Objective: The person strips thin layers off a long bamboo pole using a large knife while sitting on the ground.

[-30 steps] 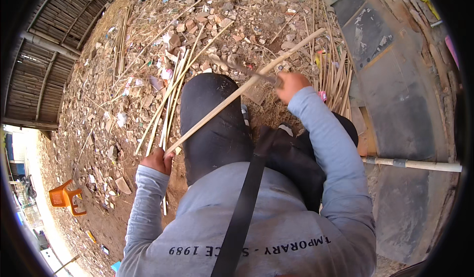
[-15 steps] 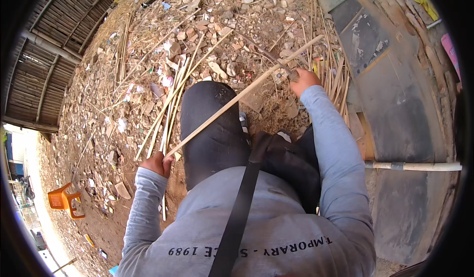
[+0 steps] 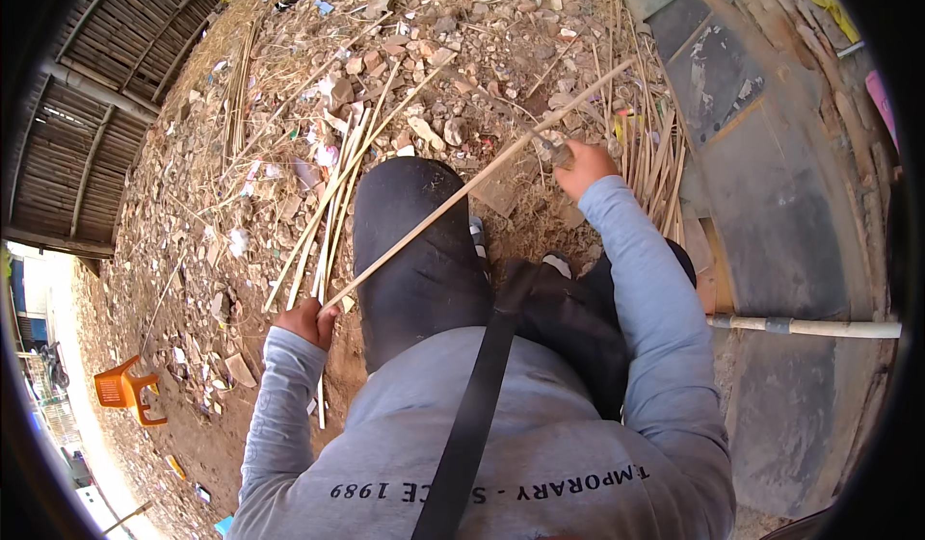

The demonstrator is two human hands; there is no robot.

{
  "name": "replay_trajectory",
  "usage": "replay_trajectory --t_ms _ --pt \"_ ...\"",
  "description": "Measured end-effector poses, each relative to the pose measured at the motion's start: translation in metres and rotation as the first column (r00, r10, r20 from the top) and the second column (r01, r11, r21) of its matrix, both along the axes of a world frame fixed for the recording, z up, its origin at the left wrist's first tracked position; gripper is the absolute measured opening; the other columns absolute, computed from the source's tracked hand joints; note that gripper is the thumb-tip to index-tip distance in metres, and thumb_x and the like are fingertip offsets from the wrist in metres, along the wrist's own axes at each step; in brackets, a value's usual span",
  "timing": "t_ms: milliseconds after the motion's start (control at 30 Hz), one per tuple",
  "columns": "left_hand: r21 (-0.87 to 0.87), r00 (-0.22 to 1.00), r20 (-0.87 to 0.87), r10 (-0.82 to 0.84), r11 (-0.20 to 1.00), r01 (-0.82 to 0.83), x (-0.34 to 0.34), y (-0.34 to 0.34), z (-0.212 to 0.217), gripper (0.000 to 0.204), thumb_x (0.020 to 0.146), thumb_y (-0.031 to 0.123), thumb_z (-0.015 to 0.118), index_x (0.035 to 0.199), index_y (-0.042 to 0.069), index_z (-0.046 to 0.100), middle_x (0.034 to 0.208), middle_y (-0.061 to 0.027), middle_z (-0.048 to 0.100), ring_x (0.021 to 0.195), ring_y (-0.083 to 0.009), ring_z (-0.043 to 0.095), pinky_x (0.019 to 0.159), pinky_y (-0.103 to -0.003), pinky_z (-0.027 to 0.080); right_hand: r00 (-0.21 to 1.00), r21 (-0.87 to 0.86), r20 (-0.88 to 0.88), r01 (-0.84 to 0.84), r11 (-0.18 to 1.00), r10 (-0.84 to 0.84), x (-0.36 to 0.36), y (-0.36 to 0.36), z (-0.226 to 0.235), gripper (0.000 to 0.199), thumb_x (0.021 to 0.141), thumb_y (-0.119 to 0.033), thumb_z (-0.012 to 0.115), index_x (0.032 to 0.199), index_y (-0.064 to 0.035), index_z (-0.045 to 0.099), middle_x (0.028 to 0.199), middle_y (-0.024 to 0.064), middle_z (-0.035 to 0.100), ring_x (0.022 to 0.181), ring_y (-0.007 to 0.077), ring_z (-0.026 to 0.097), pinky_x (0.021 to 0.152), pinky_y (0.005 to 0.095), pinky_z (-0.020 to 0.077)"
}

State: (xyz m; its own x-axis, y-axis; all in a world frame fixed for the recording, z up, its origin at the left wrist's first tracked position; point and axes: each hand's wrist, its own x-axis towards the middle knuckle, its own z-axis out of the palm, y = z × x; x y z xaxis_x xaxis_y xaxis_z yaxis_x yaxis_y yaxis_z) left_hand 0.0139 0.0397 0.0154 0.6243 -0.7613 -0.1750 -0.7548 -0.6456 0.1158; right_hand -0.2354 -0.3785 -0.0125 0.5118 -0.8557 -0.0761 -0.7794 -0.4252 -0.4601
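My left hand (image 3: 310, 322) is closed around the near end of a long, pale bamboo strip (image 3: 414, 232). The strip slants up to the right across my left thigh and reaches past my right hand (image 3: 584, 168). That hand is wrapped round the handle of a knife (image 3: 525, 121) with a long, thin, dark blade, smeared by motion. Its blade crosses the strip and points to the far left. Beside my left knee, a bundle of split bamboo strips (image 3: 339, 188) lies on the ground.
Stones and litter cover the ground. More bamboo strips (image 3: 665, 159) lie at right, next to dark sheets (image 3: 771, 203) and a pale pole (image 3: 819, 328). An orange plastic chair (image 3: 120, 386) stands at left, below a slatted bamboo wall (image 3: 87, 155).
My right hand and the knife have shifted slightly toward me. The strip's far end has moved a little up and right. My right knee has swung outward; my left hand stays put.
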Motion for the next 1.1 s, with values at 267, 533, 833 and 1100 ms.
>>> replay_trajectory --t_ms 267,533,833,1100 --pt "-0.026 0.997 -0.080 0.001 1.000 -0.003 0.003 -0.011 0.004 0.046 0.092 0.045 0.052 0.079 0.002 0.062 0.069 -0.0241 0.062 0.068 -0.0451 0.061 0.063 -0.051 0.049 0.995 -0.056 0.082 0.067 0.996 -0.062 -0.005 -0.028 -0.015 0.041 0.075 -0.024 0.067 0.112 -0.0079 0.064 0.100 0.0209 0.067 0.096 0.0358 0.064 0.085 0.0421 0.0509" --pt "-0.041 0.997 -0.077 -0.008 0.999 0.005 -0.002 -0.001 -0.009 0.048 0.094 0.046 0.049 0.078 0.002 0.059 0.071 -0.0243 0.062 0.068 -0.0453 0.060 0.062 -0.051 0.047 0.969 -0.125 -0.035 -0.248 0.961 0.245 0.006 0.014 0.013 0.033 0.072 -0.021 0.069 0.102 -0.0070 0.066 0.082 0.0202 0.066 0.083 0.0377 0.065 0.077 0.0436 0.0516" --pt "-0.005 0.997 -0.072 0.041 0.999 -0.042 -0.008 -0.006 0.004 0.045 0.092 0.045 0.053 0.077 0.003 0.058 0.064 -0.0237 0.060 0.064 -0.0454 0.060 0.058 -0.051 0.047 0.999 -0.062 -0.039 -0.039 0.997 0.036 -0.005 -0.004 0.018 0.030 0.075 -0.024 0.066 0.102 -0.0102 0.067 0.090 0.0194 0.067 0.090 0.0371 0.064 0.082 0.0433 0.0515" --pt "-0.030 1.000 0.018 -0.001 1.000 0.001 -0.004 -0.009 0.000 0.039 0.092 0.042 0.054 0.079 0.005 0.054 0.061 -0.0231 0.059 0.059 -0.0448 0.060 0.054 -0.052 0.047 0.996 -0.107 -0.035 -0.081 0.991 0.078 -0.020 -0.026 0.015 0.042 0.072 -0.023 0.071 0.110 -0.0074 0.065 0.091 0.0199 0.067 0.087 0.0375 0.065 0.079 0.0436 0.0514"
